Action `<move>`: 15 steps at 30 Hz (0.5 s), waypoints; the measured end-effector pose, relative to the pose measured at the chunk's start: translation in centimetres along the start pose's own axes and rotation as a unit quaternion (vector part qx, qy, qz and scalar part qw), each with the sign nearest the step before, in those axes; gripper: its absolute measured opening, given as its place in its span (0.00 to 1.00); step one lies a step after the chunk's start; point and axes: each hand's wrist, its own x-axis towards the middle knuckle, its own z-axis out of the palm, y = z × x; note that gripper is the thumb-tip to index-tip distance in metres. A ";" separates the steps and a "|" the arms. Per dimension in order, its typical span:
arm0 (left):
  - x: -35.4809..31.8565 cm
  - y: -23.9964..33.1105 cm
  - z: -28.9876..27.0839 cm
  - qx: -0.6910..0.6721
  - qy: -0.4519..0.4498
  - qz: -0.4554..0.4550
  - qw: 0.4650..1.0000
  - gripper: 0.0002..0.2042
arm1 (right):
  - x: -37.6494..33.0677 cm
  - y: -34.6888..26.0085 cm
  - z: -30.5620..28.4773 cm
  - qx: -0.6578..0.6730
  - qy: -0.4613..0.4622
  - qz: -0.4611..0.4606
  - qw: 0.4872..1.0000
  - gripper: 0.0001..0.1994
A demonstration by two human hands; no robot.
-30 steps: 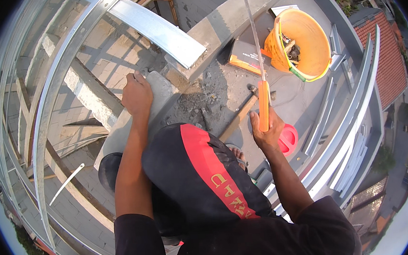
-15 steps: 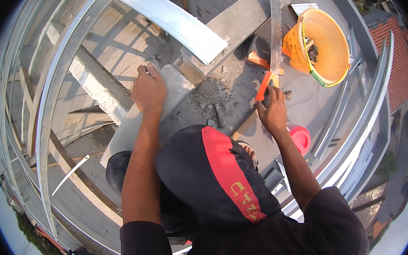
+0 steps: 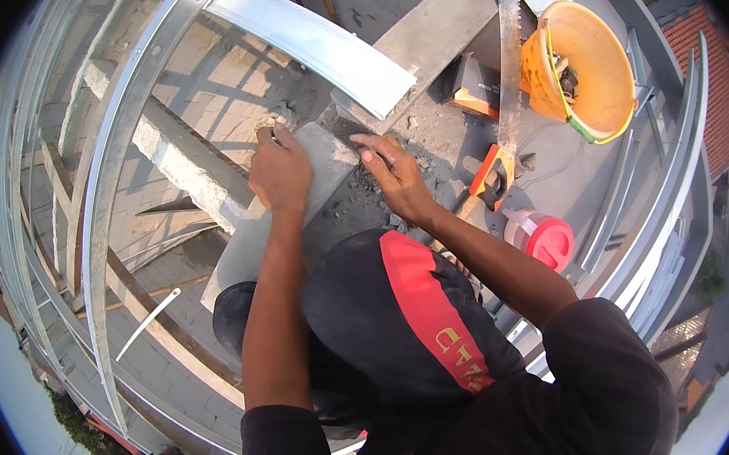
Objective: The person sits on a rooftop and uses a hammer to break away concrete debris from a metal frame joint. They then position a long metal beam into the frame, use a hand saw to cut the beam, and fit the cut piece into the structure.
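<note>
My left hand point(image 3: 279, 167) is closed, knuckles up, over the edge of a grey concrete wall top point(image 3: 320, 158). A small pale lump shows at its fingertips, too unclear to name. Just to the right, my right hand point(image 3: 396, 177) hangs with fingers stretched toward the wall's broken corner, nothing in its grasp. Broken mortar rubble point(image 3: 359, 200) lies below and beside it. A handsaw point(image 3: 509, 67) with an orange and black handle rests to the right, blade pointing away, apart from both hands.
A yellow-orange bucket point(image 3: 602, 68) with debris inside stands at the right, near a dark box point(image 3: 478, 83). A red-lidded container point(image 3: 551, 244) sits closer. Metal channels point(image 3: 314, 45) jut over the wall. Timber beams point(image 3: 151, 320) and an opening to a lower floor lie left.
My right hand has let go of the saw's handle and moved left to the wall's broken corner. The saw now lies by itself. My left hand stays at the wall edge.
</note>
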 end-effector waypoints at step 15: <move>-0.3 1.2 0.6 0.007 0.029 0.008 1.000 0.22 | 7.6 4.2 3.7 0.174 -0.063 0.082 0.979 0.35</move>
